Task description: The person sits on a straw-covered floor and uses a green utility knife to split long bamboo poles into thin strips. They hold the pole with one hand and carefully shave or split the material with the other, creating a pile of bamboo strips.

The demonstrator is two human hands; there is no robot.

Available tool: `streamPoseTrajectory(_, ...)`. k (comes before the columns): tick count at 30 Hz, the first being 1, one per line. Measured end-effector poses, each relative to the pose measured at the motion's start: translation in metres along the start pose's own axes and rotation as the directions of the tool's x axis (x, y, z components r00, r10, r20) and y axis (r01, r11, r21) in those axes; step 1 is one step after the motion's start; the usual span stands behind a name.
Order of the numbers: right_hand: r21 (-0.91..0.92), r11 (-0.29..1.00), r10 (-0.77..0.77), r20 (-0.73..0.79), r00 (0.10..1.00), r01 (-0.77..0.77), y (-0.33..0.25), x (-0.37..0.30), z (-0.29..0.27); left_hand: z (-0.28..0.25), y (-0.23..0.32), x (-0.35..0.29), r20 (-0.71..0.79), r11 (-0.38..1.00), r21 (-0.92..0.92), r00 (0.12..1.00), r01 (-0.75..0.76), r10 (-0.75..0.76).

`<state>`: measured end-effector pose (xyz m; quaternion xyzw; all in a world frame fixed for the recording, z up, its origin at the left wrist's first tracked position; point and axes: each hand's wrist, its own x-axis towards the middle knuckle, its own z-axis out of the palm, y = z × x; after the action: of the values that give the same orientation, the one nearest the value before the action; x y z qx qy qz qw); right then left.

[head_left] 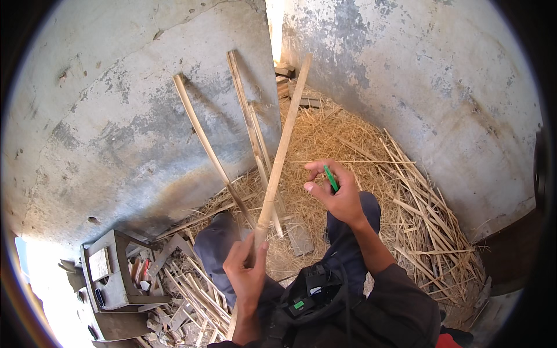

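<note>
A long, pale bamboo strip (284, 139) slants up and away in front of me, its far end near the corner of the walls. My left hand (246, 261) is closed round its lower part. My right hand (339, 194) is raised to the right of the strip, apart from it. A slim green pen-like object (331, 178) sits in that hand, held by the curled fingers, while the thumb and forefinger stand apart. Its exact kind I cannot make out. Both my knees are bent beneath the strip.
More strips (203, 136) lean on the left wall (127, 104). Straw-like shavings (336, 136) cover the floor, with a heap of split strips (429, 214) at right. A worn wooden box (110, 269) holding small items stands at lower left, beside loose strips (197, 293).
</note>
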<state>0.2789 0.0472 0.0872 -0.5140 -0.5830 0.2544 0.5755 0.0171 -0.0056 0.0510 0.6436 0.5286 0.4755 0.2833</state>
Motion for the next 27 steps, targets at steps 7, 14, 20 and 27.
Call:
streamPoseTrajectory(7, -0.018, 0.992, -0.119, 0.159, 0.980, 0.124, -0.006, -0.009, 0.024, 0.009, 0.000, -0.003, 0.008, 0.995, -0.096, 0.999, -0.038, 0.039)
streamPoseTrajectory(14, 0.117, 0.992, -0.068, 0.096, 0.993, 0.057, 0.001, -0.016, 0.025, 0.006, 0.001, -0.001, -0.034, 0.997, -0.071, 0.999, -0.023, 0.021)
streamPoseTrajectory(20, -0.081, 0.988, -0.134, -0.035, 0.990, 0.131, -0.007, -0.009, 0.009, 0.001, 0.004, 0.001, -0.041, 0.993, -0.114, 0.999, 0.018, -0.023)
streamPoseTrajectory(27, -0.111, 0.940, -0.296, 0.201, 0.934, 0.322, 0.008, -0.015, 0.008, 0.002, 0.007, 0.001, 0.073, 0.966, -0.255, 0.997, 0.051, -0.033)
